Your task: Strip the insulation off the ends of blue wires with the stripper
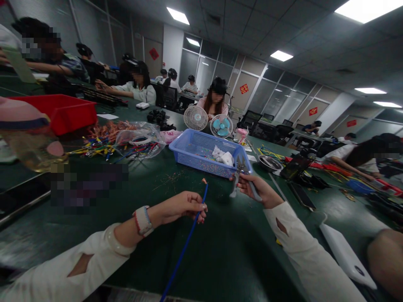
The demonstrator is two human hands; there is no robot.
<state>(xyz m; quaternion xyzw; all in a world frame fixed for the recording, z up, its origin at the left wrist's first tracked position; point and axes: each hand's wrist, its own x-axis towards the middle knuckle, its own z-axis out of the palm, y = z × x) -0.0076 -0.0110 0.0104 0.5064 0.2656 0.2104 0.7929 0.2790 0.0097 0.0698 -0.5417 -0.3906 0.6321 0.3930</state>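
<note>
Over the green counter [176, 235], your left hand [179, 207] pinches the blue wire [185, 247], fingers closed on it near its top. Its long axis runs from six o'clock up toward one o'clock, bare copper tip [204, 181] poking out above your fingers. Your right hand [256, 191] sits at three o'clock of that tip, wrapped around the wire strippers [241, 176], whose nose points to twelve o'clock toward the blue basket [189, 157]. Tool and tip are near, not touching.
</note>
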